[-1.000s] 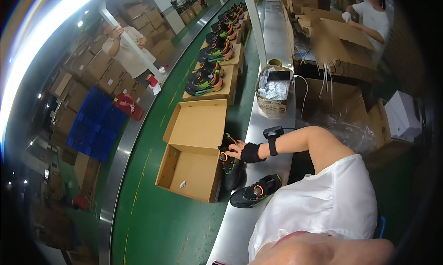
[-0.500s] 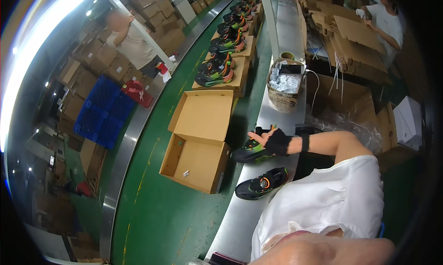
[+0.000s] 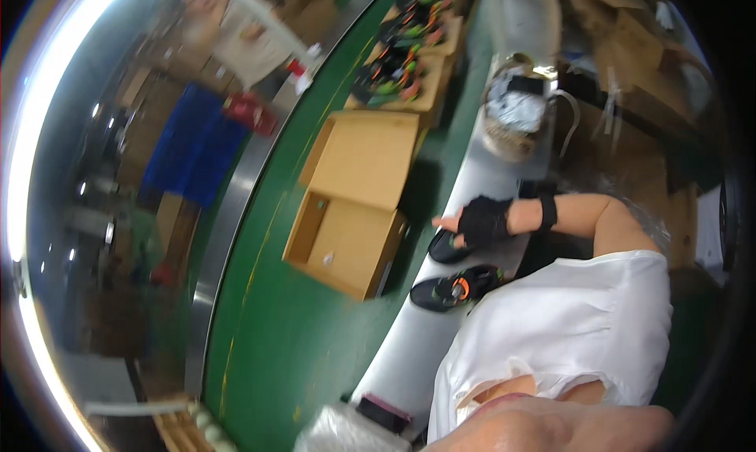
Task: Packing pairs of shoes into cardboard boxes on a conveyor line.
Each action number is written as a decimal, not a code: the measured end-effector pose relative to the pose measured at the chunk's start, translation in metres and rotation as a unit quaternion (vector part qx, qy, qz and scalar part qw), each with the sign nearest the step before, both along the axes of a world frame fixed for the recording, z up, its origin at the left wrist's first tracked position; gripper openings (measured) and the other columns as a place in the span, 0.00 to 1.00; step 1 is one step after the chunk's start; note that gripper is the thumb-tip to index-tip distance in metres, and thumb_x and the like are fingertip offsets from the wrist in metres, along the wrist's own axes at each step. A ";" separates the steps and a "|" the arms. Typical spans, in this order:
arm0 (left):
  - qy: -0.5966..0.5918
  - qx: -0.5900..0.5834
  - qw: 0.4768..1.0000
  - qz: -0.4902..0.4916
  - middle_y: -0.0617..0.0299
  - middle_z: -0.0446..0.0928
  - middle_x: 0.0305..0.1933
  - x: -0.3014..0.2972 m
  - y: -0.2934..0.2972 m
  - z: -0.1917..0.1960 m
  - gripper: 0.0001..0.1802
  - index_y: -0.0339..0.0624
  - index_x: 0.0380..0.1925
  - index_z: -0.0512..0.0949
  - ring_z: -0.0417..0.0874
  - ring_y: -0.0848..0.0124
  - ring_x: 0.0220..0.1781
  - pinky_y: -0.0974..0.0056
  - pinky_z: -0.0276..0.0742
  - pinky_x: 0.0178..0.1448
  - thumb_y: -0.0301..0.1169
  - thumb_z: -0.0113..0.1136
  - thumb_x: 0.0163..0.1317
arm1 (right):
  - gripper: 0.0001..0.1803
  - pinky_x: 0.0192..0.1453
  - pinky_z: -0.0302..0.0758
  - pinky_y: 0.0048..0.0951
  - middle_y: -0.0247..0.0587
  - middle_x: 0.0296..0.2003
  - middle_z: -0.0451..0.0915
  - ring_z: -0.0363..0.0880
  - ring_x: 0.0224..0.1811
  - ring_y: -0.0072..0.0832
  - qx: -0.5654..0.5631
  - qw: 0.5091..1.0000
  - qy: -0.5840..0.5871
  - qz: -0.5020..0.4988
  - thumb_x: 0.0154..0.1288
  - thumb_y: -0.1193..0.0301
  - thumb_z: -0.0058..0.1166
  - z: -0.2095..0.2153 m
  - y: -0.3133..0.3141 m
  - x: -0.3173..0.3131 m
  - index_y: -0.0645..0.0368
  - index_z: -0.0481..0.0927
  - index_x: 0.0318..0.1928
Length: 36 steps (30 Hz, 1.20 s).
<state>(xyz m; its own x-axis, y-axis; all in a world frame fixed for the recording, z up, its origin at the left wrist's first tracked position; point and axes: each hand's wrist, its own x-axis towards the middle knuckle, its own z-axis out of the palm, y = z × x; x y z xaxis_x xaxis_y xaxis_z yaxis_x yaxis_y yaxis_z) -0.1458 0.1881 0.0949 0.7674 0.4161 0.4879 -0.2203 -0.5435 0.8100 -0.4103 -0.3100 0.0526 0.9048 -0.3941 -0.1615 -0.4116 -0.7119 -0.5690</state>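
Note:
My right hand, in a black fingerless glove with a black wristband, reaches left over the silver side table. It grips the upper edge of a black shoe that lies on the table's edge. A second black shoe with orange and green trim lies just below it, closer to me. An open, empty cardboard shoebox sits on the green conveyor belt, left of the hand. My left hand is out of sight.
Further up the belt, more open boxes hold colourful shoes. A woven basket stands on the table beyond my hand. Another person in a light top works across the belt. Cardboard cartons stack at right.
My right hand has carried the black shoe from the box's near corner over to the side table and lowered it beside the other shoe. The view has swung closer.

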 end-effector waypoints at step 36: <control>0.201 0.500 0.756 -0.373 0.40 0.54 0.57 0.047 -0.261 -0.140 0.36 0.41 0.53 0.61 0.51 0.47 0.61 0.33 0.46 0.54 0.51 0.52 0.48 | 0.33 0.47 0.66 0.27 0.51 0.41 0.73 0.72 0.42 0.35 0.070 0.696 -0.452 -0.553 0.45 0.65 0.57 -0.053 -0.167 0.064 0.74 0.63 0.49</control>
<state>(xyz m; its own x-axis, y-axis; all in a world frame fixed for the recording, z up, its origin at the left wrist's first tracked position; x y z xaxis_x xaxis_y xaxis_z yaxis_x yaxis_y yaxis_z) -0.0986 -0.0731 -0.0451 0.7767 -0.6268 -0.0617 -0.6122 -0.7744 0.1598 -0.3468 -0.4772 -0.0003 -0.1838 -0.9682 0.1699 -0.0918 -0.1552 -0.9836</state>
